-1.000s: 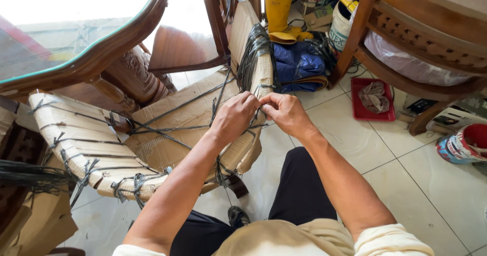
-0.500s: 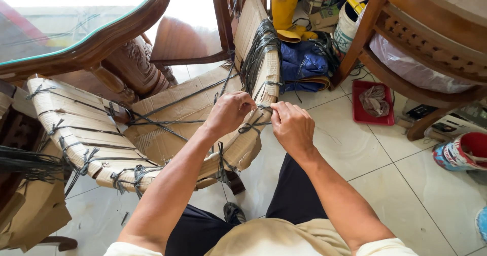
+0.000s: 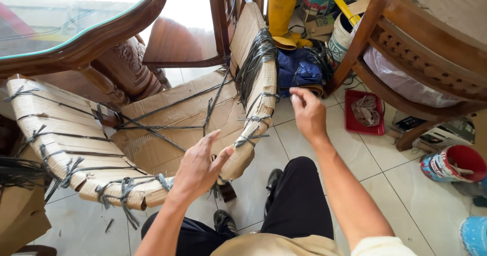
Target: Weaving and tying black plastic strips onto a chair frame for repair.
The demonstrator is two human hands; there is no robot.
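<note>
Two bare hands hung over a cardboard-wrapped chair [image 3: 167,134] lashed with dark straps. The left hand [image 3: 200,167] was open, palm up and fingers spread loosely, hovering just above the chair's near padded arm and holding nothing; its forearm rose from the lower edge of the view. The right hand [image 3: 308,113] was lifted beside the chair's right padded arm, wrist bent, thumb and forefinger drawn close together; whether a thin strand sat between them could not be told, though the hand looked otherwise empty. Neither hand touched the chair. A knotted strap tie [image 3: 248,137] sat on the chair's arm between the two hands. The person's dark trousers [image 3: 297,200] and a black shoe [image 3: 223,220] lay below the chair on the tiled floor [image 3: 385,195]. Behind the chair stood a glass-topped wooden table [image 3: 86,38]. Beyond the chair's right arm lay a blue bundle [image 3: 299,68] and yellow rubber boots [image 3: 281,12]. To the chair's right stood another wooden chair [image 3: 416,48], with a red tray [image 3: 355,126] beneath it.
</note>
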